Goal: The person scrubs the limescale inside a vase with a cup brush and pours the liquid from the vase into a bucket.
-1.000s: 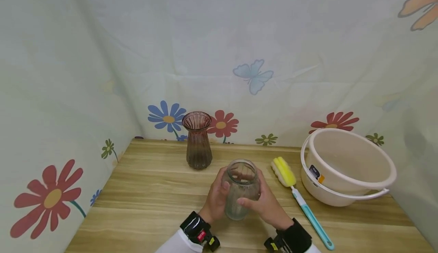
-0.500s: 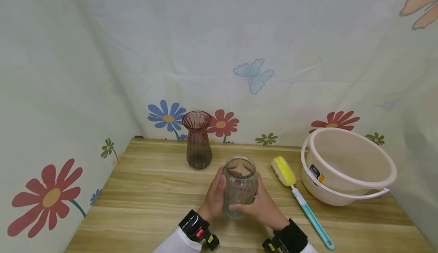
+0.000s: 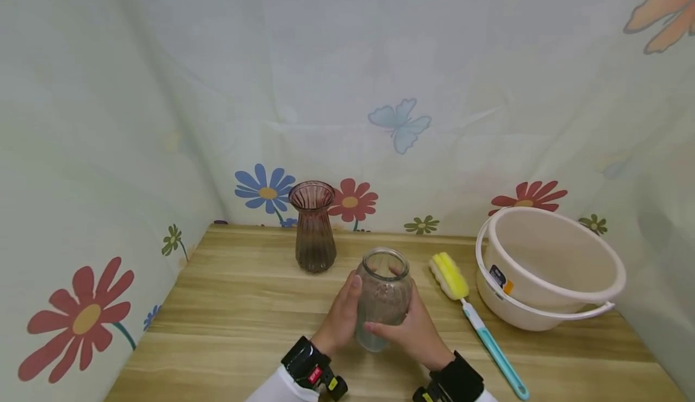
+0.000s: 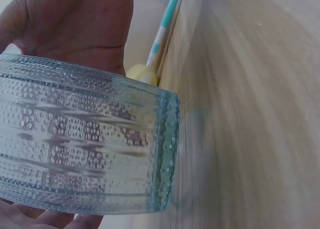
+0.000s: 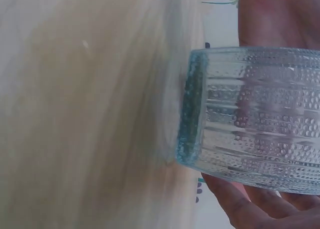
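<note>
A clear glass jar (image 3: 382, 299) with an open mouth and a bumpy, ribbed wall stands upright between my two hands in the head view. My left hand (image 3: 342, 317) grips its left side, thumb along the near face. On the right side my right hand (image 3: 418, 329) holds it, with the thumb laid across the front. Both wrist views show the jar's thick bluish base close to the wooden table; whether they touch, I cannot tell. The far fingers are partly seen through the glass.
A reddish-brown fluted glass vase (image 3: 316, 239) stands behind the jar to the left. To the right lies a bottle brush (image 3: 491, 344) with a yellow sponge head and turquoise handle. A cream bucket (image 3: 534, 305) stands farther right on the wooden table (image 3: 228, 323).
Both hands still hold the jar. Its mouth has tilted slightly, and my right thumb has slid a little left and down across the front. The vase, brush and bucket stay put.
</note>
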Available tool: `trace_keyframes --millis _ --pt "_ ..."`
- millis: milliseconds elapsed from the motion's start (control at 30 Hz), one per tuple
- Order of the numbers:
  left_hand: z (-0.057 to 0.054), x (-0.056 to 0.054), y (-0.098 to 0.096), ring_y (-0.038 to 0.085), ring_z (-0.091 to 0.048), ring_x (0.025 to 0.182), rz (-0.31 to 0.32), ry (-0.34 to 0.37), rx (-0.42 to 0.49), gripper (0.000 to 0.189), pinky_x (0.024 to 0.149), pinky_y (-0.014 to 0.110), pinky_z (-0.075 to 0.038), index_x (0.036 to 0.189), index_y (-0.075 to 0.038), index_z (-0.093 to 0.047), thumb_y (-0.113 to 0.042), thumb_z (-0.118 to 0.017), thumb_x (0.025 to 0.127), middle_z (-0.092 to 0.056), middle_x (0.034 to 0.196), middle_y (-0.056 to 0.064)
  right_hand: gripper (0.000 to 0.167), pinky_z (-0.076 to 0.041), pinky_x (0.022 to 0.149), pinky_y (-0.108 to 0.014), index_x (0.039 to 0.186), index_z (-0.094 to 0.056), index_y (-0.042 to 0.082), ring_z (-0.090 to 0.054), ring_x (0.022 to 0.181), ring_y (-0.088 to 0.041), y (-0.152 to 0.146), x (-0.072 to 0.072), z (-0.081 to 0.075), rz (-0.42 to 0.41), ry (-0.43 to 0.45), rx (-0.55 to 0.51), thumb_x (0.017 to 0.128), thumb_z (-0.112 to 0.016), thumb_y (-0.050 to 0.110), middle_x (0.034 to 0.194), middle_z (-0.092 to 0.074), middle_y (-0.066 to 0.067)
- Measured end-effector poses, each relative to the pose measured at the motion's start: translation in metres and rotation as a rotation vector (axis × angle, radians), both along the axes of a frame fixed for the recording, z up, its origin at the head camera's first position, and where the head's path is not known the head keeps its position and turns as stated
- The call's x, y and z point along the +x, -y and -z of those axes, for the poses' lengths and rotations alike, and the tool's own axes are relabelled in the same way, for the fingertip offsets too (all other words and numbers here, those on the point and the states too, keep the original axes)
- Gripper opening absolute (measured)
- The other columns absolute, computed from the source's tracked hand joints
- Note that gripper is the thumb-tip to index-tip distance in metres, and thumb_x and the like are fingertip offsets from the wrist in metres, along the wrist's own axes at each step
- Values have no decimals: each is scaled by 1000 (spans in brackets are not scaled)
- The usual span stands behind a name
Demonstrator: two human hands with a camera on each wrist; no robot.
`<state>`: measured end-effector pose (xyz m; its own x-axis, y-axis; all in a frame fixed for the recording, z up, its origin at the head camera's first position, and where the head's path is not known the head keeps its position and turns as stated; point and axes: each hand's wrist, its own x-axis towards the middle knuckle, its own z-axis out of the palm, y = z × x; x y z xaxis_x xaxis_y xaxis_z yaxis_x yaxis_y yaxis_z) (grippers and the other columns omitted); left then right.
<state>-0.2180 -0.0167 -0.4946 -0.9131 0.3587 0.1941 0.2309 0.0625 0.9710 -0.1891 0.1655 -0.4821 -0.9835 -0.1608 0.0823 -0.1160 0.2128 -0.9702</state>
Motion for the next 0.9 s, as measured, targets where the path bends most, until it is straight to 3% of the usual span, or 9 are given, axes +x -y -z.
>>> trace_keyframes --millis 167,267,367,467,567,700,900 --pt "2 2 -3 33 -35 153 39 -23 -23 62 124 60 -25 163 -24 -24 -57 -19 111 -36 166 12 102 -39 115 -58 159 -24 28 -45 143 -35 -6 0 -13 15 46 -37 81 -89 23 158 -43 -9" --pt "-2 4 -6 27 -45 146 85 -56 -29 63 118 52 -38 161 -34 -23 -64 -33 107 -40 162 5 88 -43 113 -51 157 -27 21 -47 140 -34 -9 3 -30 66 102 -91 88 -82 24 155 -44 -12" --pt "-12 7 -11 22 -49 141 106 -73 -48 76 112 48 -45 161 -43 -18 -67 -53 99 -40 162 -2 70 -50 105 -42 153 -31 15 -53 133 -29 -13 6 -45 89 103 -175 96 -72 21 148 -48 -13" --pt "-25 14 -16 18 -50 140 110 -104 -75 92 112 46 -46 161 -46 -15 -58 -74 90 -39 161 -8 52 -55 97 -33 146 -37 12 -59 123 -21 -20 10 -58 92 63 -253 101 -62 16 138 -54 -10" --pt "-36 21 -23 16 -49 140 106 -152 -99 103 114 44 -45 161 -45 -15 -45 -84 85 -40 161 -10 41 -56 94 -27 141 -40 17 -62 117 -12 -28 14 -69 105 8 -327 104 -56 16 132 -57 -1" --pt "-50 26 -34 13 -49 140 77 -223 -100 105 114 42 -44 161 -44 -18 -36 -88 83 -42 159 -11 37 -56 94 -26 141 -41 22 -62 115 -10 -38 14 -80 106 -96 -461 105 -49 19 129 -58 3" --pt "-71 28 -52 14 -56 131 26 -311 21 96 101 31 -54 161 -35 -27 -26 -87 86 -48 155 -3 44 -54 98 -29 144 -40 20 -58 118 -12 -45 9 -93 76 -223 -720 103 -53 24 131 -55 2"
